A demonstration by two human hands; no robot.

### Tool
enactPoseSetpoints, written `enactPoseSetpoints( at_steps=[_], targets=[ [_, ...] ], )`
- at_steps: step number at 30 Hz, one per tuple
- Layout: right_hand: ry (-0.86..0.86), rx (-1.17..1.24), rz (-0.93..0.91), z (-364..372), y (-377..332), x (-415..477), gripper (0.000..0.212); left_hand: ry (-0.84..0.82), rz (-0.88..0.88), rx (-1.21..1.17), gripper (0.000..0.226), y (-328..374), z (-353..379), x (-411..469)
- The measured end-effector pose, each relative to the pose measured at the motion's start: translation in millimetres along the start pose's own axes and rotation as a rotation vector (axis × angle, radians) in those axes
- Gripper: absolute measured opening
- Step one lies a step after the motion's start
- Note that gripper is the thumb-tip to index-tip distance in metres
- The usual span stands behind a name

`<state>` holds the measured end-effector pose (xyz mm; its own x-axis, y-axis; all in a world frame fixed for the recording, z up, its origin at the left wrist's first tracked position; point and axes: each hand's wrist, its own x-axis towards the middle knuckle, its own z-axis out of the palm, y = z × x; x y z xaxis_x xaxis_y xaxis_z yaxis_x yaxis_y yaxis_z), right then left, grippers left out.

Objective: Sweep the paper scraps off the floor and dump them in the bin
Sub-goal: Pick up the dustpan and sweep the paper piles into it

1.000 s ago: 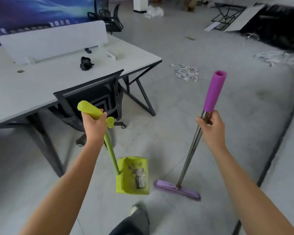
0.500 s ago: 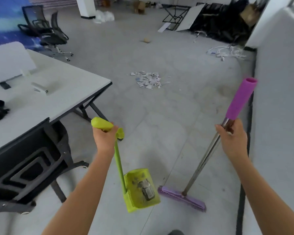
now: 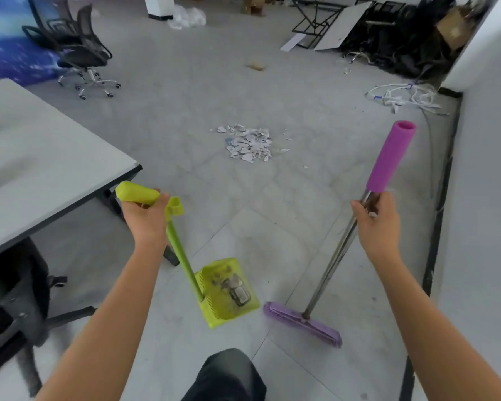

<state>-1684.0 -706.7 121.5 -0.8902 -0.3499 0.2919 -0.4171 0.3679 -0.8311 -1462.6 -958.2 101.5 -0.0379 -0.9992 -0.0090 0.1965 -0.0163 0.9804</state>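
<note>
Floor (image 3: pixel 243 82): grey tiles fill most of the view, with a white wall along the right.
Surface (image 3: pixel 41 157): a white top on dark legs at the left; a dark chair (image 3: pixel 12 299) is tucked under its near edge.
Office chair (image 3: pixel 78 53): black mesh, on castors, far left by a blue wall.
Broom (image 3: pixel 334 256): a metal shaft with a purple grip at the top and a purple head low at the front, just right of the dustpan.
Dustpan (image 3: pixel 226 290): lime green with a long handle; its pan holds some greyish debris.
Paper scraps (image 3: pixel 249 143): a loose white heap on the floor in mid-view, well ahead of both tools.
White cables (image 3: pixel 402 96): tangled near the right wall.
Left hand (image 3: pixel 145 218): fingers curl round the top of the dustpan handle.
Right hand (image 3: pixel 378 224): fingers wrap the broom shaft just under the purple grip.
</note>
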Motion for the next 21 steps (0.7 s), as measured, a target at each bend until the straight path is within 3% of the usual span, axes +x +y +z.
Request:
enactPoseSetpoints(
  at_steps=[9, 15, 21],
  targets=[
    [0.079, -0.045, 0.006, 69.8, 40.4, 186.1, 0.020, 0.052, 0.033, -0.078, 0.038, -56.6, 143.0, 123.7],
    [0.076, -0.082, 0.009, 129.3, 43.3, 309.9, 0.021, 0.048, -0.062, -0.027, 0.020, -94.7, 243.0, 220.9],
    [0.122, -0.078, 0.037, 165.0, 63.8, 424.6, 0.020, 0.092, -0.053, -0.017, 0.033, -113.3, 342.4, 294.9]
  ],
)
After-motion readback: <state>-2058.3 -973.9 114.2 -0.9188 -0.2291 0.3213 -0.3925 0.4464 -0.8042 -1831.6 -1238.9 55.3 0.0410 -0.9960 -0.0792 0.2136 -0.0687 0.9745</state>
